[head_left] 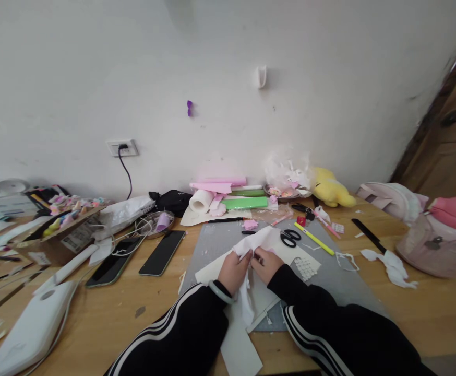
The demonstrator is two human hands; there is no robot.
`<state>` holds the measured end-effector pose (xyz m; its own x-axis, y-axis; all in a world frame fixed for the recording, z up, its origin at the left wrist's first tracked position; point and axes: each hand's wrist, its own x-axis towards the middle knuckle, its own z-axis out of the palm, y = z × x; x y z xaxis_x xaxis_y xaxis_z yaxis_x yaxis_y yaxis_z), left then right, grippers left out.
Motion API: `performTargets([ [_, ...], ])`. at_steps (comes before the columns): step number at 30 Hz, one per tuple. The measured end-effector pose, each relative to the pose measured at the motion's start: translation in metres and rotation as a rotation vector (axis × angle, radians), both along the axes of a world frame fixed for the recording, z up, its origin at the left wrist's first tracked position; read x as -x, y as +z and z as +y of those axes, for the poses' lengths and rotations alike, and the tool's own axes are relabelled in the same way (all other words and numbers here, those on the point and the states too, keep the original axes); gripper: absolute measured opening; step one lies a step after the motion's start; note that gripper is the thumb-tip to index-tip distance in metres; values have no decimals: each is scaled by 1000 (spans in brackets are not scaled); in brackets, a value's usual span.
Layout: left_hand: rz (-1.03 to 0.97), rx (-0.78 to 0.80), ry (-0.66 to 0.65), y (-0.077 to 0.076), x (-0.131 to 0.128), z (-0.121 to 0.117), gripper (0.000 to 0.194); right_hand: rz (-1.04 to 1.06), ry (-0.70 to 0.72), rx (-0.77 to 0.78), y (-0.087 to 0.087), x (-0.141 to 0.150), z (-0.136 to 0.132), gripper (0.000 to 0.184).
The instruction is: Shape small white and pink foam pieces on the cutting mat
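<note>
Drooping white sheet (256,239) (softly creased).

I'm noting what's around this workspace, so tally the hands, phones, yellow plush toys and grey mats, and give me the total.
Hands: 2, the left hand and right hand, both at the white material
Phones: 2
Yellow plush toy: 1
Grey mat: 1
Total: 6

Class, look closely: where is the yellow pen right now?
In the head view, the yellow pen lies right of centre, just to the right of the black-handled scissors and beyond the person's right hand.
</note>
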<state>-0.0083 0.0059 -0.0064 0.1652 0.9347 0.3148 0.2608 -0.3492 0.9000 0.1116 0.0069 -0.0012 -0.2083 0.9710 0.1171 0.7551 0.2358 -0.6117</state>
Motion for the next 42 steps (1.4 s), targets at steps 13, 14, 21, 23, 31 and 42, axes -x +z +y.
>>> performTargets([
  [13,8,33,24,-2,-1,2,27,-286,-64,-97,2,4,-3,19],
  [14,14,37,25,-2,-1,1,27,-289,-63,-99,2,3,-2,19],
  [21,-19,22,73,-1,0,2,26,-112,-93,-68,-1,-7,5,7],
  [23,-27,28,89,-1,0,2,26,94,-52,-4,-5,-4,6,3],
  [31,51,37,70,2,2,2,28,622,42,351,-9,10,4,10],
  [42,32,-5,81,-1,1,3,26,359,53,46,-18,2,8,4],
])
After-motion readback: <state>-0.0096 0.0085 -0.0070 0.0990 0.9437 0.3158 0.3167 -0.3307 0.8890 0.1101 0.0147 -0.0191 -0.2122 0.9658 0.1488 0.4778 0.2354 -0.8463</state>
